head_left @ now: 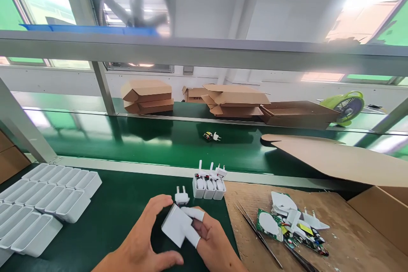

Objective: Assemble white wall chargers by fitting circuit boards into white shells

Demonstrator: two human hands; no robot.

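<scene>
Both my hands grip one white charger body (176, 225) just above the green mat near the front edge. My left hand (143, 242) curls over its left side with the thumb underneath. My right hand (210, 242), with white finger cots on two fingers, pinches its right side. A white plug cap (182, 196) with two pins sits at the top of the charger. Behind it stand three white shells (208, 187) in a row with plug parts on top.
Rows of empty white shells (44, 204) lie at left. At right, tweezers (258, 236), circuit boards and white covers (293, 223) rest on a cardboard sheet (350, 238). A small plug part (211, 137) lies on the green conveyor belt (159, 140); folded cartons (148, 95) and a green fan (346, 106) behind.
</scene>
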